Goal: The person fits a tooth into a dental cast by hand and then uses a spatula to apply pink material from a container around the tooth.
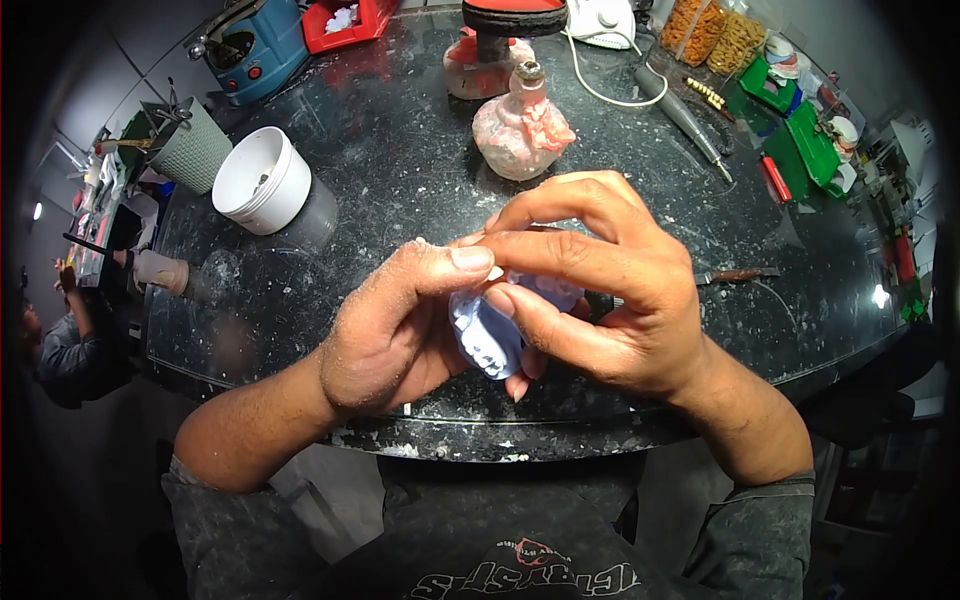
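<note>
A pale blue dental model [489, 335] with a row of tooth shapes lies in my left hand [385, 315]. Fingers of that hand curl beneath the model, and its thumb presses at the upper edge. My right hand [610, 285] closes over the far side, with thumb and forefinger pinched at the teeth. A small white piece [495, 272], tooth-like, shows between my left thumb tip and the right fingers. The right fingers hide part of the model. Both hands are above the near edge of the dark, dusty workbench [400, 180].
Beyond my hands stands a wax-smeared spirit burner [520, 135]. A white tub [262, 180] and a grey tool basket [188, 145] are on the left. To the right lie a handpiece [685, 125] with its cable, a wooden-handled knife [740, 275] and green trays [812, 145]. Another person [75, 340] is far left.
</note>
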A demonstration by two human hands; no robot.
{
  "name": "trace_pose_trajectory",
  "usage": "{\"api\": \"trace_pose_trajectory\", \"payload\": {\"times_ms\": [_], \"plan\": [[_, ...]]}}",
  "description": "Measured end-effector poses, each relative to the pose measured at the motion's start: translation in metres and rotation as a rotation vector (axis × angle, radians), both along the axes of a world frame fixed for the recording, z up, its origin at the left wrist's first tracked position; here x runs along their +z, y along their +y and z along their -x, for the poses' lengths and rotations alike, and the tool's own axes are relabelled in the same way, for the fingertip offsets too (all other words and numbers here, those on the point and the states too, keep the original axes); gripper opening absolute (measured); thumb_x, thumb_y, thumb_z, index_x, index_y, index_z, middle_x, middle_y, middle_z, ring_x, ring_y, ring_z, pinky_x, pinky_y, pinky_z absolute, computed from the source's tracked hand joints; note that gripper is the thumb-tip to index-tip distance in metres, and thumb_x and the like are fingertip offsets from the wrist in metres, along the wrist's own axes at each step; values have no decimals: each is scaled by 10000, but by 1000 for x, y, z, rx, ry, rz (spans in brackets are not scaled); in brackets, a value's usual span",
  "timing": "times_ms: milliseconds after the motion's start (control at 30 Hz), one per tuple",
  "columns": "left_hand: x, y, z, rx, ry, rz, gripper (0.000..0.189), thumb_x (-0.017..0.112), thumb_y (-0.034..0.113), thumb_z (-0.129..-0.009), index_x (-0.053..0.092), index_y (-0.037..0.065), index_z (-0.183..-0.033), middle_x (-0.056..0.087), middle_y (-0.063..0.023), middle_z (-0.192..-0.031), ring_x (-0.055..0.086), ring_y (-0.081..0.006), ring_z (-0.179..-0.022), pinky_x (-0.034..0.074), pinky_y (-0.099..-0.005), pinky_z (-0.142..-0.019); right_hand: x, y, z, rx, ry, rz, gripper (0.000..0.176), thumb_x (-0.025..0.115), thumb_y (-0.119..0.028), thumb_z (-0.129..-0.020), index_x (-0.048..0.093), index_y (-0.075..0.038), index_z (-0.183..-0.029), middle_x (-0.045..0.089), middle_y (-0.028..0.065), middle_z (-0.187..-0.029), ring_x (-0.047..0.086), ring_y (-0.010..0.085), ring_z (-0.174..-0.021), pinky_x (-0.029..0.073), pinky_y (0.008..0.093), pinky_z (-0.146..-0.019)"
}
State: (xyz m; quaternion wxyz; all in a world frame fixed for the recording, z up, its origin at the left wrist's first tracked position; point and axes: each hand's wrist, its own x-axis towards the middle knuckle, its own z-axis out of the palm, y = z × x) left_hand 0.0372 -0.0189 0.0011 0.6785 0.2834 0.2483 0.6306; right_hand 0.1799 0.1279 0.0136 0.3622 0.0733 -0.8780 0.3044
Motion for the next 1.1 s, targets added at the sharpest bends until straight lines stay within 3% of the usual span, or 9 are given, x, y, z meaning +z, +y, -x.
{"api": "trace_pose_trajectory", "payload": {"times_ms": [200,367,400,567,633,767,900,1000,1100], "plan": [[2,-1,2,10,-40,10,503,334,325,-1055,516,-76,-1299,641,-205,-1131,682,-273,-918,588,-404,-776,-1,0,-1,-16,6,9,299,793,-81,-757,771,-47,-1053,696,93,-1034,629,233,-972,470,357,-877],[8,3,4,85,-46,77,590,321,431,-1054,513,-61,-1318,662,-205,-1109,687,-273,-870,588,-407,-729,4,2,-2,-32,-25,75,423,770,-82,-798,707,-6,-1209,688,107,-1091,630,230,-1012,476,355,-935],[6,9,12,10,-109,-34,699,251,519,-1042,444,-35,-1420,602,-277,-1236,691,-323,-908,593,-434,-714,9,7,-3,3,-54,117,481,756,-73,-816,660,10,-1280,672,120,-1162,622,215,-1058,469,344,-977],[20,12,41,439,80,127,666,312,433,-1065,435,-124,-1409,645,-220,-1197,584,-210,-821,523,-343,-651,5,27,-5,-91,-118,92,552,825,-168,-784,662,-53,-1298,636,109,-1162,603,237,-1139,469,368,-1008],[12,11,56,459,96,123,601,382,371,-1057,449,-127,-1386,660,-212,-1174,606,-204,-859,537,-318,-684,13,30,-8,27,-406,-80,654,879,-269,-714,663,-119,-1314,612,110,-1207,590,265,-1163,484,399,-1007],[4,9,65,518,370,123,469,477,281,-1042,505,-87,-1333,659,-176,-1175,632,-183,-1001,560,-288,-793,7,27,-11,89,-588,-182,678,874,-270,-690,625,-143,-1307,607,126,-1208,590,342,-1142,515,417,-973],[-2,10,38,698,1362,35,429,522,267,-1062,496,52,-1432,581,-51,-1133,563,-100,-1025,468,-253,-878,8,25,-10,64,-496,-119,662,860,-227,-717,607,-118,-1319,632,103,-1158,618,302,-1093,523,399,-953],[-5,13,33,692,1364,5,450,569,260,-1048,492,61,-1444,598,-51,-1112,565,-95,-1013,474,-244,-863,7,17,-5,128,-458,748,588,833,-225,-817,586,-50,-1320,645,86,-1129,624,150,-1007,543,325,-860],[2,16,32,691,1097,46,508,525,366,-1065,486,23,-1437,625,-65,-1096,580,-85,-941,491,-235,-795,6,18,-3,305,-423,1236,506,661,-271,-964,537,47,-1338,648,87,-1077,645,159,-950,566,322,-853]]}}
